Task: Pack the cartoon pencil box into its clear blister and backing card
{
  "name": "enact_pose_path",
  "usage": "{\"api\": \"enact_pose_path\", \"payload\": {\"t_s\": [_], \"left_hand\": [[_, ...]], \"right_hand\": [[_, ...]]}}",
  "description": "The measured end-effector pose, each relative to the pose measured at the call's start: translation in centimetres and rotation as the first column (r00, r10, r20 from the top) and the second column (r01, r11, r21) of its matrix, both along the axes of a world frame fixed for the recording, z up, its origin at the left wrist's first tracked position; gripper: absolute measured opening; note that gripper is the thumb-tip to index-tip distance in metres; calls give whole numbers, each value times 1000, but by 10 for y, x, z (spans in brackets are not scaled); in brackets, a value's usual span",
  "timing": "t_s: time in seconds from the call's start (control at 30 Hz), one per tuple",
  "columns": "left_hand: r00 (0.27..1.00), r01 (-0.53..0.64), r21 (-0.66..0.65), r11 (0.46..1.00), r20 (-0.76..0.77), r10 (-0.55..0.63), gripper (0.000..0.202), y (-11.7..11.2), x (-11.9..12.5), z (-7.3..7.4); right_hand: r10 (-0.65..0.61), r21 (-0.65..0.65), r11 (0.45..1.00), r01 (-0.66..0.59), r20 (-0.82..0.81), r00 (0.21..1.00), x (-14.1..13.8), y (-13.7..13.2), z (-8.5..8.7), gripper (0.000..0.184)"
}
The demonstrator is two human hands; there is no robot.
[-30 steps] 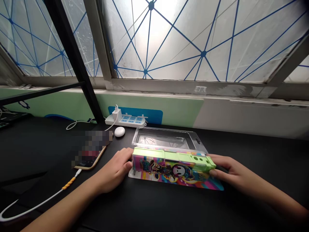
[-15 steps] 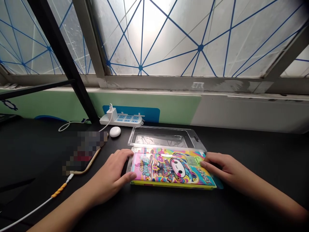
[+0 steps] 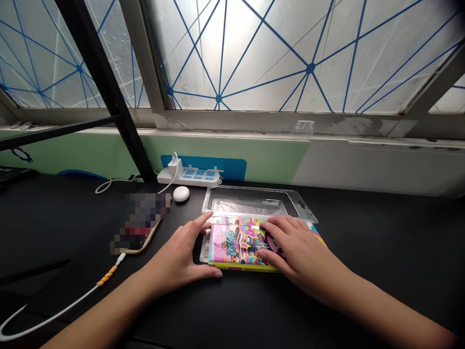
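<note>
A flat, colourful pencil case (image 3: 232, 245) with a cartoon print and a yellow lower edge lies on the black table. It rests in or on one half of a clear plastic package (image 3: 204, 247), whose other half, the lid (image 3: 250, 194), is folded back behind it. My left hand (image 3: 181, 252) is at the case's left end, thumb and fingers spread apart around the corners. Across the right part of the case lies my right hand (image 3: 298, 247), palm down with fingers apart, hiding much of the print.
To the left, a blurred-out phone (image 3: 143, 228) is plugged into a white cable (image 3: 76, 300). A small white rounded case (image 3: 181, 194) sits by the power strip (image 3: 192, 175). A black metal post (image 3: 109, 92) rises at the left, before the window (image 3: 261, 53).
My right hand has moved left from the case's right edge onto its top. My left thumb has come off the top to the front edge. The view has shifted slightly.
</note>
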State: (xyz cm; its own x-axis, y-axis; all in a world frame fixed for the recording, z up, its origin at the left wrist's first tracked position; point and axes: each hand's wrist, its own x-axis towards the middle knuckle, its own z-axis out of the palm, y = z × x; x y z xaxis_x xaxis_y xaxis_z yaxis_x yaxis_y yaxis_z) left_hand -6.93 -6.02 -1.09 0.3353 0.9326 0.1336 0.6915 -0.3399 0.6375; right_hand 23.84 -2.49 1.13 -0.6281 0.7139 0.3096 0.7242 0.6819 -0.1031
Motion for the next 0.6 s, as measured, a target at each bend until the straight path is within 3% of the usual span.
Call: {"api": "enact_pose_path", "payload": {"t_s": [0.13, 0.3, 0.47, 0.6], "left_hand": [[1000, 1, -21, 1000, 8, -1, 115, 0, 1, 5], [1000, 5, -59, 998, 31, -3, 112, 0, 0, 9], [1000, 10, -16, 1000, 25, -9, 109, 0, 2, 8], [999, 38, 25, 999, -32, -38, 85, 0, 3, 10]], "right_hand": [[-33, -74, 997, 29, -58, 998, -23, 4, -2, 34], [-70, -70, 996, 58, -175, 982, -28, 8, -8, 21], [-55, 165, 981, 98, -249, 967, -32, 10, -2, 20], [50, 372, 926, 59, -277, 960, -25, 1, 6, 9]]}}
